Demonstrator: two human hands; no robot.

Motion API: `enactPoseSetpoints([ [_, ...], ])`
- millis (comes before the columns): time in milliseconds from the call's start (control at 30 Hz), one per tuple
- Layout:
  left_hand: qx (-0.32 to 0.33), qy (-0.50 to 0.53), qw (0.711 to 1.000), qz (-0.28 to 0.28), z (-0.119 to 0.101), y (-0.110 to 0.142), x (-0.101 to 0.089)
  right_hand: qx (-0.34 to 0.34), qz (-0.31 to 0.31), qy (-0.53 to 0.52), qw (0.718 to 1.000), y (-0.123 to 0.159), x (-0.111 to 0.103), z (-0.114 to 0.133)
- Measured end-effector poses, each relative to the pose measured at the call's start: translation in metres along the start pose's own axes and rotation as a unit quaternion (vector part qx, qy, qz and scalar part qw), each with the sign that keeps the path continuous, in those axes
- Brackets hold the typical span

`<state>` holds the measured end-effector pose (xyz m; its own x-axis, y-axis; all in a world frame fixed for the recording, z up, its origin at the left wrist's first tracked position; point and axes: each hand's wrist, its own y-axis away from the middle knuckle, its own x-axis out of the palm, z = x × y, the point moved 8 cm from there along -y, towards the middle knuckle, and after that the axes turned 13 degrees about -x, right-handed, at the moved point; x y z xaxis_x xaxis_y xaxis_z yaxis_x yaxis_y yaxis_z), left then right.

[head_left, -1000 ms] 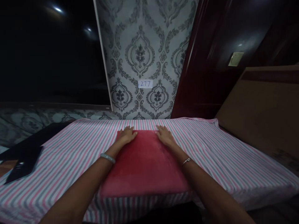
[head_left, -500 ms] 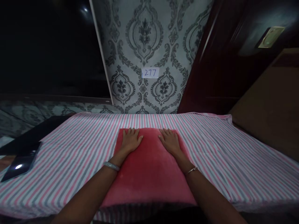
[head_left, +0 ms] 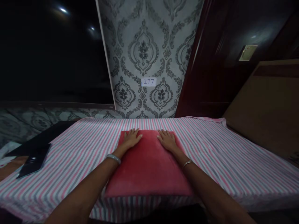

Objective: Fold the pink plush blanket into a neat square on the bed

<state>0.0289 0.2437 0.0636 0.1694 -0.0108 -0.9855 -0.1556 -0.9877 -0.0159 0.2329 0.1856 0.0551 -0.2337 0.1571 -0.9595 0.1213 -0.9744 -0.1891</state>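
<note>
A folded red cloth [head_left: 147,168] lies flat in the middle of a surface covered by a pink, grey and white striped sheet [head_left: 74,152]. My left hand [head_left: 132,139] rests palm down on the cloth's far left corner, fingers stretched out. My right hand [head_left: 166,140] lies flat on the far right part of the cloth, fingers spread. Neither hand holds anything. A silver bangle sits on my left wrist and a thin bracelet on my right wrist.
A dark flat object [head_left: 35,160] lies at the sheet's left edge. Behind stands a patterned grey wall with a paper label reading 277 [head_left: 149,82], a large dark screen [head_left: 51,53] at left, a dark wooden door [head_left: 210,62] and a brown headboard [head_left: 268,105] at right.
Both hands stay flat on the far part of the red cloth. They slid a little toward me, then back toward the far edge. The view tilted down, then up.
</note>
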Motion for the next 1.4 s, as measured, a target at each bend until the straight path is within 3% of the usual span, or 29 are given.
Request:
enactPoseSetpoints([
  [133, -0.023, -0.006, 1.000, 0.002, -0.011, 0.003, -0.010, -0.050, 0.002, -0.012, 0.999, -0.011, -0.012, 0.037],
  [267, -0.027, -0.014, 0.999, -0.017, -0.028, 0.022, 0.005, -0.067, 0.004, -0.004, 0.998, -0.009, 0.007, 0.062],
  [400, -0.023, -0.046, 0.996, -0.078, -0.033, 0.037, 0.025, -0.060, -0.015, 0.011, 0.998, 0.000, 0.028, 0.063],
  [500, -0.017, -0.057, 0.995, -0.081, -0.032, 0.036, 0.034, -0.059, -0.016, 0.010, 0.998, 0.002, 0.031, 0.061],
  [733, -0.018, -0.051, 0.997, -0.047, -0.035, 0.033, 0.018, -0.060, 0.026, 0.000, 0.998, 0.002, 0.017, 0.066],
  [833, -0.016, -0.039, 0.999, -0.019, -0.029, 0.050, 0.005, -0.068, 0.045, -0.012, 0.997, 0.026, 0.008, 0.064],
  [933, 0.031, -0.036, 0.999, -0.024, -0.022, 0.087, -0.004, -0.099, 0.029, -0.010, 0.995, 0.071, 0.001, 0.059],
  [1100, 0.073, -0.045, 0.995, -0.057, -0.007, 0.144, 0.011, -0.121, 0.012, 0.015, 0.992, 0.133, 0.009, 0.048],
  [1233, 0.069, -0.060, 0.992, -0.084, -0.007, 0.152, 0.024, -0.110, -0.013, 0.023, 0.994, 0.141, 0.016, 0.046],
  [1400, 0.070, -0.069, 0.992, -0.080, -0.008, 0.149, 0.025, -0.113, -0.038, 0.026, 0.993, 0.140, 0.017, 0.047],
])
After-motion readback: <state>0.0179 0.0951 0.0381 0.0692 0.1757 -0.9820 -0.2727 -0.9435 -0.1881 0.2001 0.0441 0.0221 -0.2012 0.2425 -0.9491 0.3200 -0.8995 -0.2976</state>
